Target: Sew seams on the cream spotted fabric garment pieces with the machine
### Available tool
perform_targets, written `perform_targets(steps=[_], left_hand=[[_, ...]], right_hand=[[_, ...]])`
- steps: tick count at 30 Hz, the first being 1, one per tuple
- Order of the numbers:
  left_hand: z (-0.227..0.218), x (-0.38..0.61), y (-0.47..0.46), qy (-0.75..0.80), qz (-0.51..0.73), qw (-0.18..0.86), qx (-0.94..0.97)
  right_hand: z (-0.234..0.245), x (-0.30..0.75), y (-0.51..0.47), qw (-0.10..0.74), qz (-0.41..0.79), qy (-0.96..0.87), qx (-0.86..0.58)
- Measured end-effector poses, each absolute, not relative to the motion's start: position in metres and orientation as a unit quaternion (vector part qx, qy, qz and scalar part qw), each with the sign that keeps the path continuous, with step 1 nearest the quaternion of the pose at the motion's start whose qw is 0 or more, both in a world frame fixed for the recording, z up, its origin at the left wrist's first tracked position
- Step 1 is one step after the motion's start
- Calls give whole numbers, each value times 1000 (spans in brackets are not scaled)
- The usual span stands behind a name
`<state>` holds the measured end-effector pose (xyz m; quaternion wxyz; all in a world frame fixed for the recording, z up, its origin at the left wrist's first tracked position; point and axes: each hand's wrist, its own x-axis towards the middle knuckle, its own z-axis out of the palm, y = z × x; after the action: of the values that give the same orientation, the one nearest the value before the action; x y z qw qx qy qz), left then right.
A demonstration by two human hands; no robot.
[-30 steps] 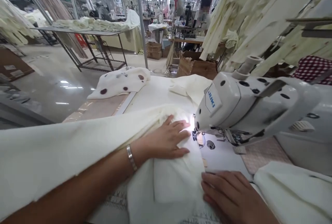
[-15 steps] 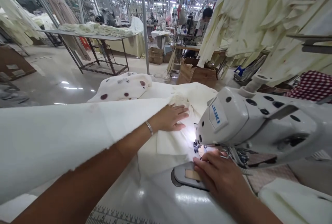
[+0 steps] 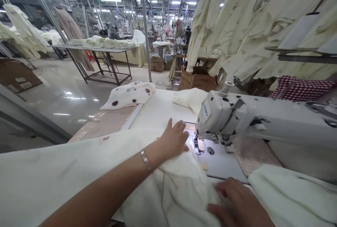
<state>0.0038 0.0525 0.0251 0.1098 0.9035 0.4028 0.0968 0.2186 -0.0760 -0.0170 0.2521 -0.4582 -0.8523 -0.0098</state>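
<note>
White cloth (image 3: 181,185) lies bunched on the near side of the sewing machine (image 3: 218,114), spreading off to the left. My left hand (image 3: 172,139), with a silver bracelet at its wrist, rests over the cloth just left of the presser foot (image 3: 196,144); its fingers are bent but apart. Closer to me, my right hand (image 3: 234,199) is blurred at the cloth's right edge, thumb and forefinger spread. The metal needle plate (image 3: 221,160) lies bare under the lit machine head.
Spotted white fabric (image 3: 129,95) lies at the table's far left. More white cloth (image 3: 292,192) sits on the right. Pale garments (image 3: 237,27) hang behind the machine. Cardboard boxes (image 3: 197,79) and a metal-framed table (image 3: 105,48) stand beyond.
The cloth has come away from the presser foot toward me, baring the plate. My left hand has moved nearer and lifted its fingers; my right hand has drawn back from the needle area.
</note>
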Motion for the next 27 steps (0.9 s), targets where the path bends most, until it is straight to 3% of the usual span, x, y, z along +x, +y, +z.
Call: perform_targets(steps=[4, 8, 10, 14, 19, 27], left_hand=[[53, -15, 48, 366, 109, 192, 904], [76, -41, -4, 319, 136, 339, 875], [72, -50, -33, 301, 105, 292, 902], [45, -55, -74, 220, 21, 94, 971], [19, -53, -90, 204, 94, -62, 972], [18, -52, -96, 211, 179, -111, 955]], right_hand=[[-29, 225, -81, 233, 4, -834, -501], [-22, 235, -83, 257, -79, -833, -484], [-15, 238, -87, 265, -104, -836, -469], [-11, 235, -97, 291, -114, -833, -456], [-18, 233, -104, 301, -95, -827, -465], [-17, 239, -104, 274, -70, -856, -434]])
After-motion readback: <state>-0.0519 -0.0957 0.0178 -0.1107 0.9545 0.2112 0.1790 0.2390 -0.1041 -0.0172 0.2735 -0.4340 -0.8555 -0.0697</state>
